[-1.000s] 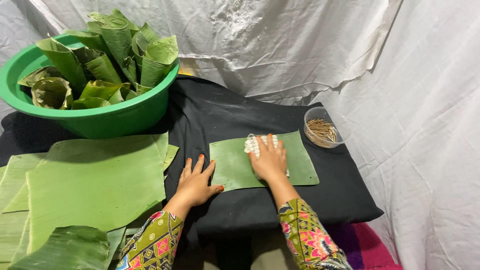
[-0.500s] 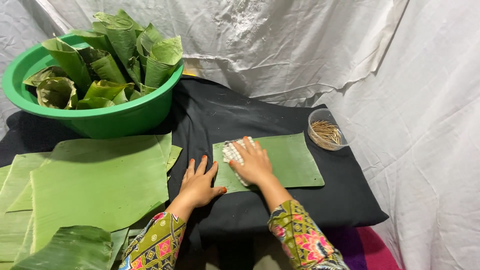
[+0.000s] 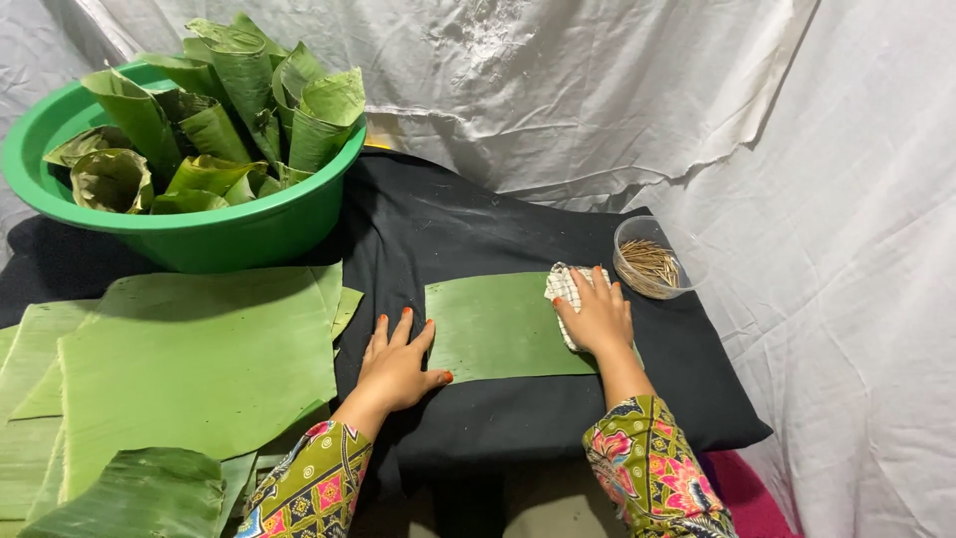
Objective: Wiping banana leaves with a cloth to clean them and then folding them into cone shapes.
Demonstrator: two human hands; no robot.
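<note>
A rectangular piece of green banana leaf (image 3: 493, 327) lies flat on the black cloth (image 3: 458, 224). My right hand (image 3: 600, 319) presses a small checked white cloth (image 3: 561, 284) onto the leaf's right end. My left hand (image 3: 397, 364) lies flat with fingers spread on the black cloth, its thumb touching the leaf's lower left corner. Both my sleeves are patterned in bright colours.
A green plastic basin (image 3: 214, 227) of rolled leaf cones stands at the back left. A stack of large banana leaves (image 3: 189, 364) lies at the left. A small clear cup of thin wooden sticks (image 3: 648, 261) sits right of the leaf. White sheeting hangs behind and at the right.
My right hand slid the checked cloth left along the leaf, then back to its right end. My left hand stayed by the leaf's left corner.
</note>
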